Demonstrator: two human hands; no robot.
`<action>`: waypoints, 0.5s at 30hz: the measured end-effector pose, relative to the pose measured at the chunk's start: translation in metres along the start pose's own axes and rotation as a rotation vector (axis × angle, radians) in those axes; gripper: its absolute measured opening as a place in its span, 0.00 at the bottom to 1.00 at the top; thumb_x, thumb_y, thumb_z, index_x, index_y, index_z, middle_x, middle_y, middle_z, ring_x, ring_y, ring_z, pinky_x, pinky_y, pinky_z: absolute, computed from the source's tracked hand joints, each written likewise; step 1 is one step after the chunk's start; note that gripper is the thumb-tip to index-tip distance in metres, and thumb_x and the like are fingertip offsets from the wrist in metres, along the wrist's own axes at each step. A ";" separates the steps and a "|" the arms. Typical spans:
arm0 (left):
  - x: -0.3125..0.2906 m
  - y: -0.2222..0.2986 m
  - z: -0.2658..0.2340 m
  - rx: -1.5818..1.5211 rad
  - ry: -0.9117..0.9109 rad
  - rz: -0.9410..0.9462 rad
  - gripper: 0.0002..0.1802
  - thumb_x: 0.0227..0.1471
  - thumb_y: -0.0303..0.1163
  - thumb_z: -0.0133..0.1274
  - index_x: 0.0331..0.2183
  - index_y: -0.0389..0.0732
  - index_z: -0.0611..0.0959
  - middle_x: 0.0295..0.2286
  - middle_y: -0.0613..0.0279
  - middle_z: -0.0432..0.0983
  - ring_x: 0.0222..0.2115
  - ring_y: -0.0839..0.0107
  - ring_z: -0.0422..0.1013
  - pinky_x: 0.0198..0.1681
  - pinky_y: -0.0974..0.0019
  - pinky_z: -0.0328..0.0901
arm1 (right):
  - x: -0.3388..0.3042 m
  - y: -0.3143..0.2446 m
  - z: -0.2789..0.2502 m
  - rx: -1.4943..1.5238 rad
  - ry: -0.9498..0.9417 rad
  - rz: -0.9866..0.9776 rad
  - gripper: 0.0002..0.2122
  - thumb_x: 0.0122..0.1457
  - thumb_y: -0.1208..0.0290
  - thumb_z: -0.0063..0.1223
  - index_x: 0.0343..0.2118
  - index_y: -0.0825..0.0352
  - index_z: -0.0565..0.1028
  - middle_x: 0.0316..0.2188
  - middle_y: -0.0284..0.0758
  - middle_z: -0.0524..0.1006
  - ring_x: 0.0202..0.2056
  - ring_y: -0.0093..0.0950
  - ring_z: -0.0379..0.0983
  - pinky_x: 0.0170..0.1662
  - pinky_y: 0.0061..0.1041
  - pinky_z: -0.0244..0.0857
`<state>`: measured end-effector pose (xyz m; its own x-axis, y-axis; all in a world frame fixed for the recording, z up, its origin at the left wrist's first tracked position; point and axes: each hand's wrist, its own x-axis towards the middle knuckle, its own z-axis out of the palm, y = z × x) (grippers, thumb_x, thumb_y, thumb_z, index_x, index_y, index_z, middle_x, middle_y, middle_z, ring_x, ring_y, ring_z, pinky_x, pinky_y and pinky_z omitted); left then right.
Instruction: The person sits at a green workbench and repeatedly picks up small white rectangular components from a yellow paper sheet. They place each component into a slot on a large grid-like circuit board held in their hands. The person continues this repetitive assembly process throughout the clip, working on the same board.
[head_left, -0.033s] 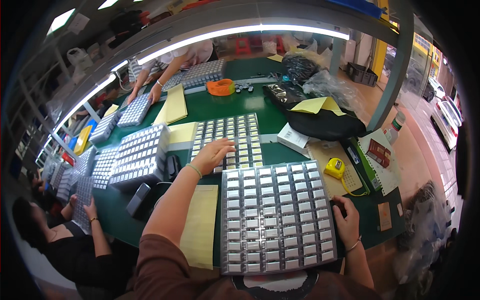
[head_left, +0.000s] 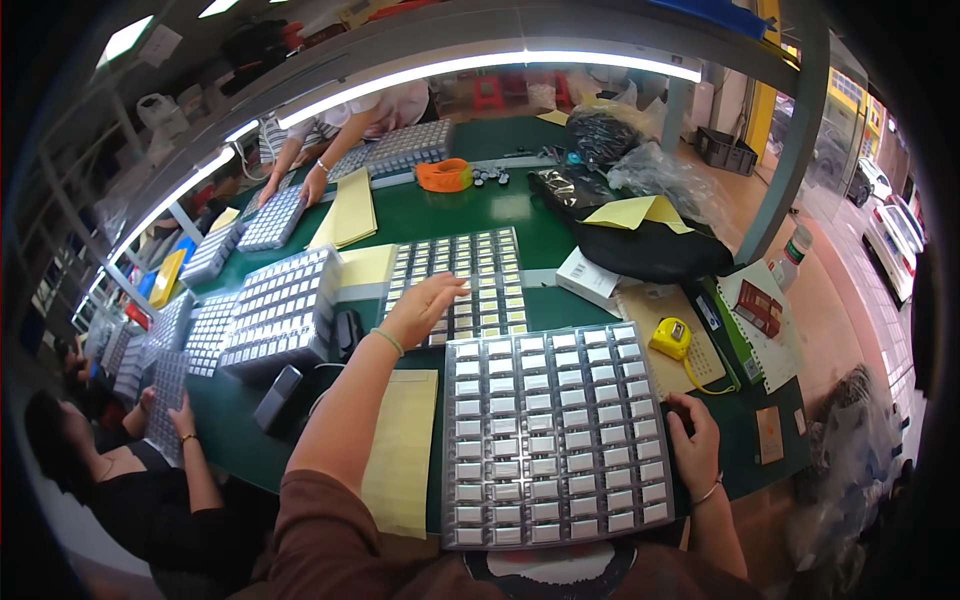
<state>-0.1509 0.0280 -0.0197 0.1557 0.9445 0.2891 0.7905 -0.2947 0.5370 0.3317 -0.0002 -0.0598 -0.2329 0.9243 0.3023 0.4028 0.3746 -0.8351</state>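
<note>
In front of me a clear plastic tray (head_left: 556,437) stands tilted toward me, its rows of compartments filled with small white-topped blocks. My right hand (head_left: 695,440) is at its right edge, fingers curled against the rim. Beyond it lies a second tray (head_left: 500,262) of small pieces with pale yellowish tops. Over that tray's left part reaches my left hand (head_left: 420,310), palm down, fingers stretched out to the right. Whether its fingertips touch a piece is hidden.
A stack of filled trays (head_left: 280,305) stands left, by a black device (head_left: 280,398). Yellow paper (head_left: 400,455) lies beside my tray. Right are a yellow tape measure (head_left: 670,338), a white box (head_left: 587,279) and a black bag (head_left: 640,245). Co-workers' hands (head_left: 315,185) hold trays at far left.
</note>
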 end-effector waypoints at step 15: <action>-0.197 0.083 0.024 0.276 0.156 -0.617 0.46 0.48 0.46 0.63 0.61 0.33 0.63 0.60 0.33 0.56 0.62 0.43 0.53 0.64 0.53 0.52 | -0.009 -0.002 0.000 0.050 0.049 -0.063 0.10 0.63 0.78 0.48 0.45 0.73 0.74 0.41 0.38 0.79 0.44 0.26 0.75 0.50 0.24 0.66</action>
<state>-0.1017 -0.1793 -0.0513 -0.4415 0.8896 0.1174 0.8321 0.3569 0.4245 0.3328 -0.0089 -0.0610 -0.2124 0.9021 0.3756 0.3439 0.4288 -0.8354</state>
